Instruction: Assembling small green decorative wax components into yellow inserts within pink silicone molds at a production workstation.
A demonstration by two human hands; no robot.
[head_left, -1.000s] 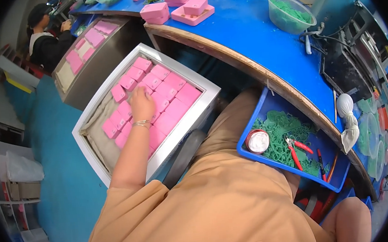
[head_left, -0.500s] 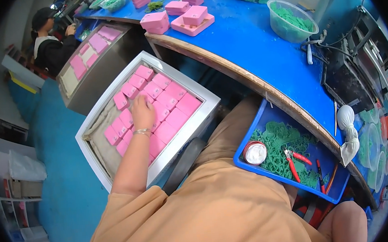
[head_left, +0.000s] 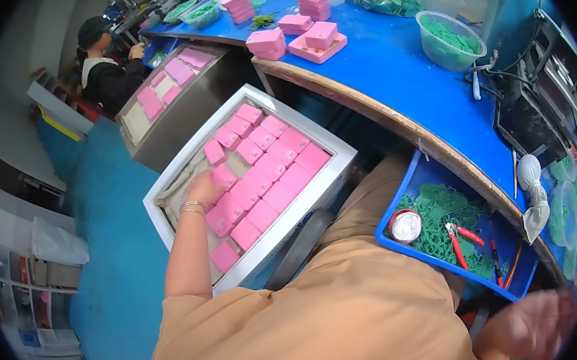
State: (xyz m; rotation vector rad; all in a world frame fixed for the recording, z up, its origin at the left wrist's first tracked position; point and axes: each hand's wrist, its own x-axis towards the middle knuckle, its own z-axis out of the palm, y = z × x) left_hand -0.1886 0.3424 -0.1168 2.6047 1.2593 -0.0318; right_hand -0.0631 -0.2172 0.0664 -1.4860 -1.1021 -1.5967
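Rows of pink rectangular blocks [head_left: 277, 193] lie on a beige cloth [head_left: 178, 189] inside a white-framed box [head_left: 162, 222] at my left. Over the left edge of the rows, my left hand [head_left: 201, 189] has its fingers bent around a pink block [head_left: 223, 177]; the fingertips are partly hidden. Cloth shows in a gap beyond that block, and a single block [head_left: 225, 256] lies at the near end, slightly apart from the others. At the lower right, my right hand [head_left: 538, 326] is raised and smeared by motion, beside the blue tray, with nothing visible in it.
A blue tray [head_left: 404, 244] holds green scraps, red-handled cutters [head_left: 457, 244] and a white-topped jar [head_left: 405, 226]. Pink block stacks [head_left: 314, 3] and a clear bowl of green pieces [head_left: 451, 42] stand on the blue table [head_left: 390, 82]. A person [head_left: 111, 75] sits at the far left.
The whole view has shifted. My left hand has moved from the middle of the blocks to their left edge, and several blocks there sit differently. My right hand has come into view.
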